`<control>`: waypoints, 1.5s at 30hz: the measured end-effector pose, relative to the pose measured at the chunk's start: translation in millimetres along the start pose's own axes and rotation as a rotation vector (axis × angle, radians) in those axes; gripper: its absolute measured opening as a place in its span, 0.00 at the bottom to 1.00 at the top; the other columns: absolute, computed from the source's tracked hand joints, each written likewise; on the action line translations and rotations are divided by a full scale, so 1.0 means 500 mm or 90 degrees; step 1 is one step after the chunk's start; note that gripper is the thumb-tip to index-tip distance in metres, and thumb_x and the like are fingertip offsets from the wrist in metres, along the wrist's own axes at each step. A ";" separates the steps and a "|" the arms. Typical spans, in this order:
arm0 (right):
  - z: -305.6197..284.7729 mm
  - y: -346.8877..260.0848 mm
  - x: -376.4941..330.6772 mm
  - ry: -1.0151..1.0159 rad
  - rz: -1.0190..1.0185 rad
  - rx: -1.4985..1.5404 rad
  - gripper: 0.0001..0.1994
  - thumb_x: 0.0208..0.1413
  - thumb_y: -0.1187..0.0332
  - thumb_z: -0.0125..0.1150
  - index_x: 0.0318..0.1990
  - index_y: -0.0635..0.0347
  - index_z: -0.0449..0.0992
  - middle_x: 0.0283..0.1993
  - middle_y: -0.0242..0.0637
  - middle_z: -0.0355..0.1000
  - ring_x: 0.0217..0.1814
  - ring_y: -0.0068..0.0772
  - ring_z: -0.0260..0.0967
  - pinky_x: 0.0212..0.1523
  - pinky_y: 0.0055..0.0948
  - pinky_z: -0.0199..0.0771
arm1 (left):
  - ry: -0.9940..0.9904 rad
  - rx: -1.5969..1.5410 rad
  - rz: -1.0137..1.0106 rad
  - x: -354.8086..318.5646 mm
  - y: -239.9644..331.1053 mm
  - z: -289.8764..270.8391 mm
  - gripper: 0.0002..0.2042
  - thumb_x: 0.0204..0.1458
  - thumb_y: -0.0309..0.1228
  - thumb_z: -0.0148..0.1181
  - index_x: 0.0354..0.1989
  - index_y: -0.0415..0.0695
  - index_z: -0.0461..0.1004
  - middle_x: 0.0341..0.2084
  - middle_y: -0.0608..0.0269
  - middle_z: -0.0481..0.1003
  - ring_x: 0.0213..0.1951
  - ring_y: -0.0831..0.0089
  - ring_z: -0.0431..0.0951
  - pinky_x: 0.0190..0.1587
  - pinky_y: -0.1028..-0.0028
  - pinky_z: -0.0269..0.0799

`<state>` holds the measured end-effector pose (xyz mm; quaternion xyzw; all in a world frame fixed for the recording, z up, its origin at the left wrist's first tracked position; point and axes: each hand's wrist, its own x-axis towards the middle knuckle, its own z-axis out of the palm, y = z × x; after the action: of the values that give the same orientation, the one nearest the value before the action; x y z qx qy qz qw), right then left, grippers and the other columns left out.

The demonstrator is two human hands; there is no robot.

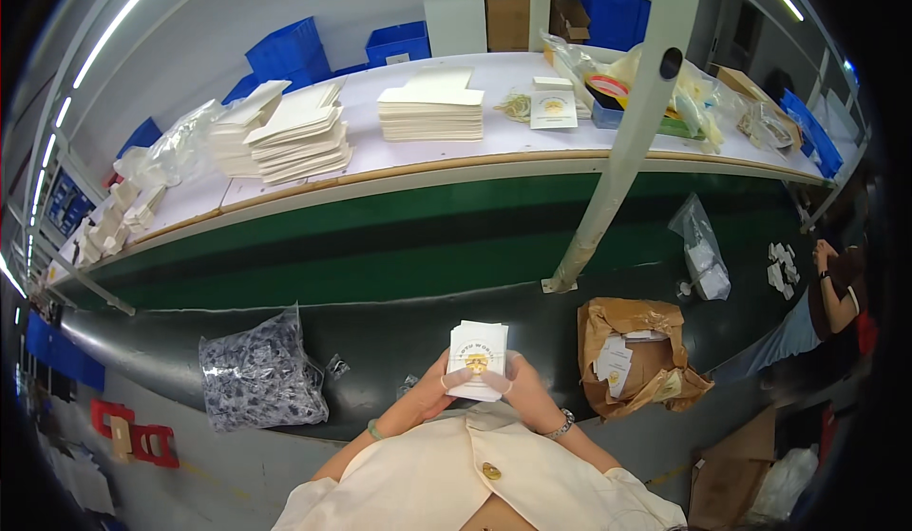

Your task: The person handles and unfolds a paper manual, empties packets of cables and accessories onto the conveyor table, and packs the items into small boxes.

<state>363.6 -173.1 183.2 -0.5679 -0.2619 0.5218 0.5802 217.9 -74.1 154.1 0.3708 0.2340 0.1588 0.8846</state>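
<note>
A stack of white printed cards (478, 344) with a gold emblem is held upright in front of my body, above the near edge of the dark work surface. My left hand (439, 383) grips its lower left side, thumb lying across the front. On the opposite side my right hand (522, 387) is closed on the same stack, its thumb also over the printed face. To the right of my hands, an open brown paper-wrapped box (591, 330) holds more white cards (616, 365). A clear bag of small dark-patterned pieces (261, 374) lies to the left.
A raised white shelf (361, 158) carries stacks of flat white card blanks (431, 113), a sample card (554, 109) and plastic bags. A slanted metal post (622, 142) stands right of centre. Another clear bag (705, 263) lies farther right, near another person (836, 289).
</note>
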 end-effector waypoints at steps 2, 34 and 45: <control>-0.006 -0.018 -0.004 -0.062 -0.010 -0.318 0.25 0.47 0.61 0.63 0.48 0.70 0.67 0.44 0.45 0.70 0.43 0.30 0.69 0.44 0.27 0.69 | 0.022 -0.016 0.000 -0.033 0.024 0.017 0.37 0.43 0.38 0.64 0.59 0.40 0.50 0.52 0.53 0.62 0.54 0.64 0.65 0.56 0.63 0.62; 0.016 -0.060 -0.044 -0.018 -0.280 -0.461 0.08 0.41 0.77 0.62 0.32 0.60 0.74 0.31 0.37 0.69 0.36 0.35 0.66 0.38 0.28 0.68 | 0.042 0.472 0.019 -0.067 0.011 -0.021 0.30 0.37 0.37 0.69 0.46 0.33 0.63 0.40 0.51 0.71 0.41 0.68 0.72 0.44 0.73 0.67; 0.008 -0.061 -0.022 -0.018 -0.360 -0.520 0.02 0.45 0.75 0.57 0.28 0.60 0.73 0.29 0.37 0.68 0.34 0.39 0.65 0.36 0.32 0.65 | 0.037 0.476 -0.028 -0.062 0.042 -0.002 0.28 0.40 0.37 0.67 0.46 0.34 0.63 0.40 0.51 0.71 0.42 0.67 0.72 0.45 0.73 0.66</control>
<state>365.9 -175.4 215.9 -0.6480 -0.5968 0.2064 0.4258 189.2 -73.3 177.9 0.6585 0.3090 0.0534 0.6841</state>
